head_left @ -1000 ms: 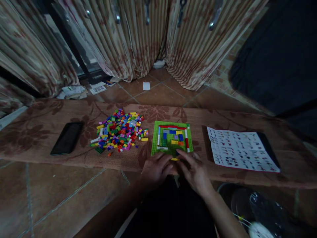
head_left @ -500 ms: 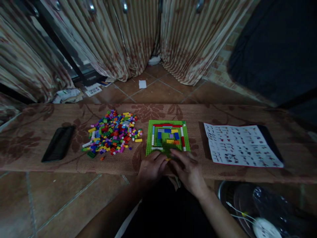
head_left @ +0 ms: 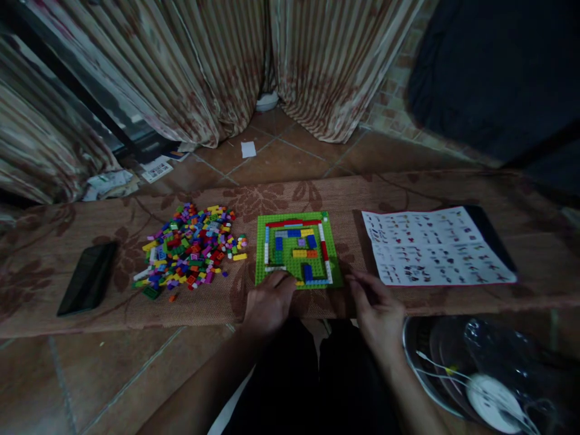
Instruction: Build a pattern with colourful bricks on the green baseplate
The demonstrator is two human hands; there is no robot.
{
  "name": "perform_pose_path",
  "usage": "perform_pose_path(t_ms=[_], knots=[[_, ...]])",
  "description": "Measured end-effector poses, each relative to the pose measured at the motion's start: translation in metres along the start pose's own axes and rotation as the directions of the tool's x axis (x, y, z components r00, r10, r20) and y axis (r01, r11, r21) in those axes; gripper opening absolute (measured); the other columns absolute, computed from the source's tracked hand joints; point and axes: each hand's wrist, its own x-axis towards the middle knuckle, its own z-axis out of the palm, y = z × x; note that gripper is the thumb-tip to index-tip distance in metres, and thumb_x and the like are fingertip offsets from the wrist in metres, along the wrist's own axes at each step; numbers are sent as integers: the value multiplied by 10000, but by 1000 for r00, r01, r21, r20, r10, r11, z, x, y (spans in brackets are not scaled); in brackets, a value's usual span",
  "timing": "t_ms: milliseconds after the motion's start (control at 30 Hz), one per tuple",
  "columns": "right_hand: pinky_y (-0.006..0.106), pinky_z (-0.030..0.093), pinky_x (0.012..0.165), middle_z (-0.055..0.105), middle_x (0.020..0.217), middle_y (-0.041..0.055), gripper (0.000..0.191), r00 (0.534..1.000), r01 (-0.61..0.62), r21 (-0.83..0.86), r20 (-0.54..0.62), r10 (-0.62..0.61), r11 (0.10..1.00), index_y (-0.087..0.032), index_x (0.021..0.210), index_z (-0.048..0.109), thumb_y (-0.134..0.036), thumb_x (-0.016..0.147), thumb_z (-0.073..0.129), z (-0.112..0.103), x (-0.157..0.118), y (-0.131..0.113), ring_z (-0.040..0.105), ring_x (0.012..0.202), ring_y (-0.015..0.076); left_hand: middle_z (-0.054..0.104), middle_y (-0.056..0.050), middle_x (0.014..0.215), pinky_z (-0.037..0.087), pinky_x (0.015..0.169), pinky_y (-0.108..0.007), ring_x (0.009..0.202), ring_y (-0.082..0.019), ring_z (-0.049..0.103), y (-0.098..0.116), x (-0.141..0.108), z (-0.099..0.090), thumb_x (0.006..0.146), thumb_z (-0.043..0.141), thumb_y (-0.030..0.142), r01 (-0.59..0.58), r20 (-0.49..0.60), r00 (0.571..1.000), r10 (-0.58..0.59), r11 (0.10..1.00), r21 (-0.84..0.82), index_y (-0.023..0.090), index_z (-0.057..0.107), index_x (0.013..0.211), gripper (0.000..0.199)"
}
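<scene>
Currently: Brick-Bearing Baseplate Positioned Between Both Hands

The green baseplate (head_left: pixel 260 248) is laid flat on the cloth-covered bench (head_left: pixel 45 241), directly ahead of the person. A rectangular border of bricks is fitted on it: the far side is formed mainly by a red row (head_left: pixel 294 223), the right side by white and red pieces, the left side by light blue and white ones. Along the near side, light blue bricks (head_left: pixel 318 282) and a little yellow are seen. Inside the border, blue, yellow, orange, grey and purple bricks are mounted, and a blue brick (head_left: pixel 309 273) is placed near the near-right corner.

The left hand (head_left: pixel 270 299) is placed over the near-left corner of the baseplate, its fingers bent; whether a brick is gripped by them cannot be told. The right hand (head_left: pixel 379 311) is held just beside the baseplate's right edge, with thumb and forefinger brought close together; whether anything is pinched there cannot be told either.

To the left of the baseplate, a mixed pile of loose bricks (head_left: pixel 185 248) is heaped, and a black phone (head_left: pixel 88 278) is set farther left. To the right, a printed sheet (head_left: pixel 435 248) is spread over a dark flat object (head_left: pixel 490 235), which is exposed at the sheet's right edge.
</scene>
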Motion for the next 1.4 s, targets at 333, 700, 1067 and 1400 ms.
perform_pose_path(t_ms=[333,700,1067,1400], knots=[[387,534,858,716,1092,103,295,992,68,-217,123,-41,974,-180,1053,686,-348,872,527,3,8,-3,671,998,246,640,-25,1022,491,775,-242,909,-139,597,6,2,1,942,475,222,1,13,1000,0,999,-40,221,656,978,185],[399,551,813,722,1073,108,307,990,91,-228,122,-64,969,-187,1054,695,-355,866,520,3,8,-1,686,948,260,644,-28,982,471,731,-234,884,-139,594,9,4,-2,951,439,207,60,52,997,-59,998,-24,221,660,957,222],[396,548,794,731,1033,104,298,990,113,-256,107,-88,960,-187,1008,705,-348,850,510,5,10,-3,686,914,257,622,-29,956,455,702,-248,859,-147,585,15,10,-11,947,415,185,62,189,980,-63,998,9,200,637,919,224],[403,552,811,731,1043,100,303,993,83,-231,105,-60,969,-191,1022,702,-360,850,519,5,10,0,687,948,263,609,-58,982,475,735,-286,885,-184,573,21,14,-10,903,434,121,63,245,966,-83,994,90,182,610,919,187]])
